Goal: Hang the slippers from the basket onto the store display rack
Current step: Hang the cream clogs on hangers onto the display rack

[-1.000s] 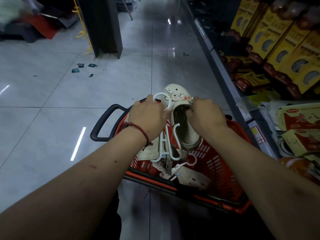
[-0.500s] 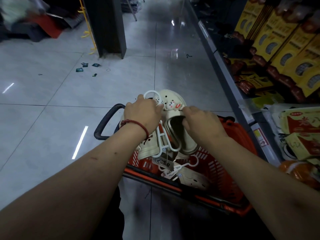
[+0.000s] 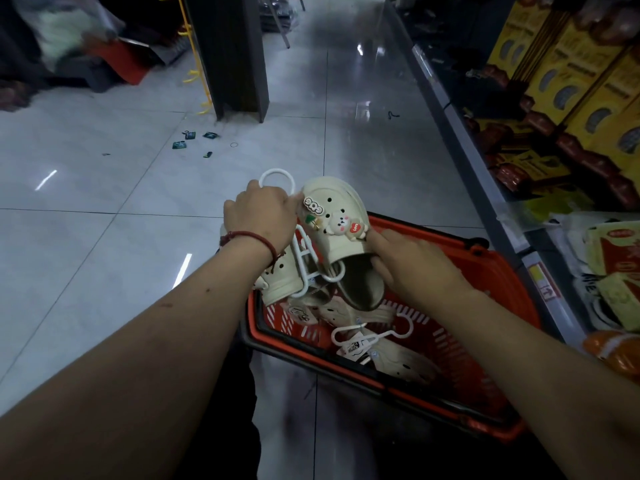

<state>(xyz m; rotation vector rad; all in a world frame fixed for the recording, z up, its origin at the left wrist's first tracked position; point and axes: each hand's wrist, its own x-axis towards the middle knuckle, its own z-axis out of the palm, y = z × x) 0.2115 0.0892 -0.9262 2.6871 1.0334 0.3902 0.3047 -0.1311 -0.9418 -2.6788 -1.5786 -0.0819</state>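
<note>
Left grip (image 3: 259,216) is curled round the neck of a white hanger (image 3: 302,249), whose hook ring sticks up just past the knuckles. There is a red string bracelet (image 3: 254,237) on that wrist. Right grip (image 3: 415,271) pinches a cream slipper (image 3: 332,209), with the thumb on top beside the bear charm and the fingers tucked under the rim of the opening. That slipper sits between my two grips, toe pointing away from me and tilted up, touching the hanger. A second cream slipper (image 3: 277,285) hangs on the hanger just below the left grip.

Both grips are raised over the red basket (image 3: 509,289), which stands on the tiled floor (image 3: 138,237). Below the right grip, inside the basket, lie more cream slippers (image 3: 398,355) and a loose white hanger (image 3: 374,336) with a tag. I can't tell how many pairs. Beyond the right grip runs a shelf with yellow boxes (image 3: 571,64). Well past the left grip stands a dark pillar (image 3: 235,57).
</note>
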